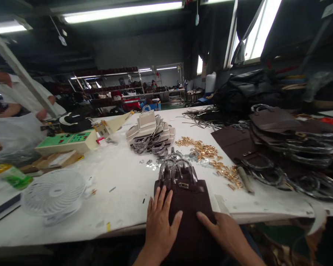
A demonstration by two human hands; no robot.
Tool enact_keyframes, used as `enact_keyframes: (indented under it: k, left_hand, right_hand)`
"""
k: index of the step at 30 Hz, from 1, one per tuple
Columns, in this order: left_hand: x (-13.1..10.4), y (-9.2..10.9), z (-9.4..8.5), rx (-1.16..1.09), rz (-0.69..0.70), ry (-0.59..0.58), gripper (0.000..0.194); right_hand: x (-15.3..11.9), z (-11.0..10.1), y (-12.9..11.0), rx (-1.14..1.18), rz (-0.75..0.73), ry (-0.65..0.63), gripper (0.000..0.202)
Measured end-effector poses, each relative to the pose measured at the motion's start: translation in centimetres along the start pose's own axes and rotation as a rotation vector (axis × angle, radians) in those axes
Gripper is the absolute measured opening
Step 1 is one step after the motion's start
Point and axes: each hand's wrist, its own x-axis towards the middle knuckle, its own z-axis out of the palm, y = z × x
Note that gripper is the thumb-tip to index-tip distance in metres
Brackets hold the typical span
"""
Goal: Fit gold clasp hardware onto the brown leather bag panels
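Across the white tabletop (124,203), at lower centre of the frame, lies a dark brown bag (188,207), probably light and semi-stiff, its wrapped handles (162,170) likely slippery and its side edges the surer hold, the left hand (159,229) flat with fingers apart, the right hand (229,231) thumb-on-front, its hidden fingers' grip unclear.
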Motion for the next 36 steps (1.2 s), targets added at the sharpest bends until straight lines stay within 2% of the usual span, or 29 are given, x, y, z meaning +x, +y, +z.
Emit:
enact_keyframes:
  k: [2, 3, 5, 6, 8, 11, 13, 17, 20, 22, 24, 25, 27, 28, 31, 34, 36]
  left_hand:
    - [-0.3, -0.7, -0.2, 0.025, 0.058, 0.013, 0.068]
    - [-0.2, -1.0, -0.4, 0.034, 0.089, 0.025, 0.069]
    - [0.5, -1.7, -0.6, 0.042, 0.142, 0.061, 0.072]
    - [1.2, -2.0, -0.5, 0.044, 0.168, 0.072, 0.074]
    - [2.7, -2.7, 0.0, 0.047, 0.226, 0.066, 0.077]
    - [4.5, -3.8, 1.5, 0.059, 0.253, 0.014, 0.075]
    - [5.0, -4.3, 2.4, 0.053, 0.215, -0.006, 0.074]
    - [4.7, -4.6, 2.8, 0.015, 0.195, -0.005, 0.075]
    - [4.3, -4.6, 2.3, -0.001, 0.207, 0.012, 0.076]
    - [4.2, -4.5, 2.0, -0.022, 0.197, 0.012, 0.075]
    - [4.2, -4.4, 1.8, -0.066, 0.168, 0.020, 0.073]
    - [4.2, -4.3, 1.7, -0.095, 0.146, 0.036, 0.072]
    - [4.1, -4.1, 1.6, -0.156, 0.075, 0.095, 0.072]
    - [4.0, -4.0, 1.6, -0.186, 0.032, 0.128, 0.073]
    - [3.5, -3.9, 1.3, -0.230, -0.073, 0.203, 0.079]
    - [2.9, -4.1, 0.8, -0.205, -0.107, 0.214, 0.071]
    - [2.7, -4.3, 0.5, -0.192, -0.123, 0.197, 0.058]
  right_hand:
    - [0.7, -1.2, 0.4, -0.200, -0.050, 0.122, 0.055]
    - [1.1, -1.5, 0.2, -0.228, -0.129, 0.217, 0.055]
    - [2.5, -1.3, -0.8, -0.210, -0.366, 0.362, 0.059]
    - [3.4, -0.8, -1.6, -0.203, -0.479, 0.376, 0.061]
    - [5.7, 0.9, -3.1, -0.208, -0.611, 0.276, 0.062]
    - [9.1, 3.3, -4.6, -0.190, -0.595, 0.095, 0.057]
    - [10.3, 4.1, -4.9, -0.174, -0.561, 0.040, 0.056]
    - [10.0, 4.0, -4.9, -0.157, -0.596, 0.074, 0.056]
    - [8.7, 2.2, -4.2, -0.133, -0.658, 0.172, 0.061]
    - [8.2, 0.2, -2.6, -0.133, -0.624, 0.286, 0.052]
    - [8.4, -2.4, -0.1, -0.190, -0.489, 0.403, 0.036]
    - [8.7, -3.7, 1.4, -0.246, -0.388, 0.418, 0.031]
    - [9.6, -5.8, 4.4, -0.404, -0.176, 0.379, 0.033]
    - [10.0, -6.6, 5.7, -0.469, -0.120, 0.337, 0.035]
    - [11.3, -7.5, 8.1, -0.547, -0.067, 0.231, 0.035]
    - [11.8, -7.5, 8.3, -0.511, -0.074, 0.174, 0.035]
    - [11.5, -7.6, 7.4, -0.429, -0.086, 0.170, 0.035]
